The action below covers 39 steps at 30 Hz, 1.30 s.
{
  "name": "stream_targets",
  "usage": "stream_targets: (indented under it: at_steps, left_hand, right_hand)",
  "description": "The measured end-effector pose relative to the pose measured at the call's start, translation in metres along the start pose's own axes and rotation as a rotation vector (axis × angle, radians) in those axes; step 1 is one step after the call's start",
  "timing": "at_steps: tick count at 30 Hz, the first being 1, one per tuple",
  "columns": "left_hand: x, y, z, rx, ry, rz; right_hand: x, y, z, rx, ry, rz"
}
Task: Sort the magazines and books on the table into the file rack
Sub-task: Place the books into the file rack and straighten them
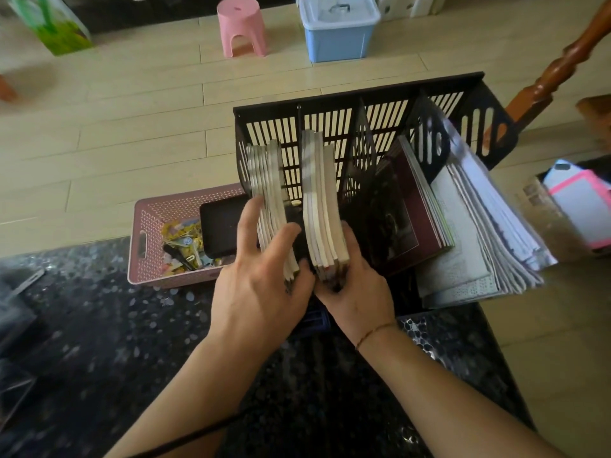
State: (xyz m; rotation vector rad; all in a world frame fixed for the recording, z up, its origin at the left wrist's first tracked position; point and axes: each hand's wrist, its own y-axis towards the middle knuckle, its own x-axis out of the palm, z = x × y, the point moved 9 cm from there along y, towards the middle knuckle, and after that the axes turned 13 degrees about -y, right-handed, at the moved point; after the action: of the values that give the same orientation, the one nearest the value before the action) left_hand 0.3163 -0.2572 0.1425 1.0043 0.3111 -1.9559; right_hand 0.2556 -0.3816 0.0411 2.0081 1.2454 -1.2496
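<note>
A black slotted file rack (360, 97) stands on the dark speckled table (99, 342). Its leftmost slot holds a bundle of thin books (269, 196), page edges up. My left hand (261, 285) holds this bundle, fingers on its left side and thumb across its near end. A second bundle of books (322, 200) fills the neighbouring slot; my right hand (355, 285) grips its near end from the right. A dark red magazine (410, 206) leans in the third slot. A thick stack of white papers (476, 233) lies tilted in the rightmost slot.
A pink perforated basket (145, 233) with small stationery and a black tray (220, 226) sits left of the rack. A pink-edged tablet (578, 206) lies at the right. On the floor beyond are a pink stool (239, 24) and a blue lidded box (337, 28).
</note>
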Motion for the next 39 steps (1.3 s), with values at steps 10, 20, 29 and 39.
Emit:
stream_targets:
  at_steps: [10,20,29,39]
  left_hand:
    - [-0.007,-0.017,-0.016,0.031,-0.114,0.165]
    - [-0.008,-0.019,-0.011,0.019,0.134,0.130]
    - [-0.005,-0.017,-0.017,0.012,0.121,0.104]
    - [-0.011,-0.025,-0.019,0.040,0.091,0.098]
  right_hand:
    - [-0.008,-0.022,0.010,-0.053,0.148,-0.129]
    - [-0.044,-0.031,0.077,0.464,0.445,0.390]
    - [-0.054,-0.002,0.045,0.073,0.054,0.425]
    - [-0.007,0.006,0.060,0.141,-0.070,-0.021]
